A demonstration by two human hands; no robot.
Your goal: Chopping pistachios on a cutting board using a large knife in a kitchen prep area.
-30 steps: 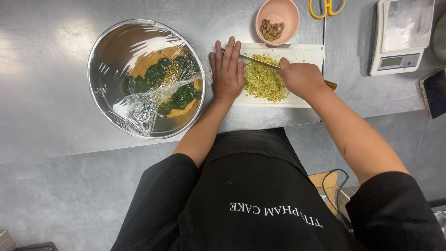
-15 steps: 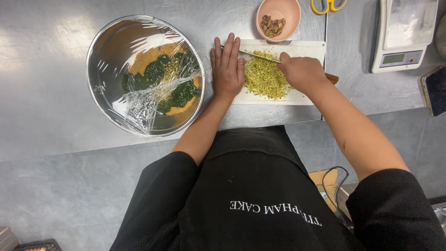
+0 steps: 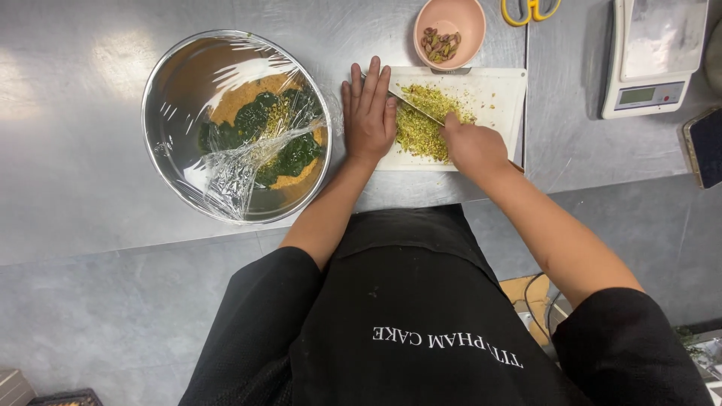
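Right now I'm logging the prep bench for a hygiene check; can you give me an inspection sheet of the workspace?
Surface: steel counter, bare at left.
Job's things: white board with a heap of chopped green nuts; knife across the heap.
Clutter: steel bowl under torn cling film, green and tan mix inside; pink bowl of whole nuts; yellow scissors; scale; dark device at right edge.
Hands: left hand flat, fingers by the blade tip; right hand closed on the knife handle.
Cables: one below the counter.
Surroundings: grey floor; black apron.
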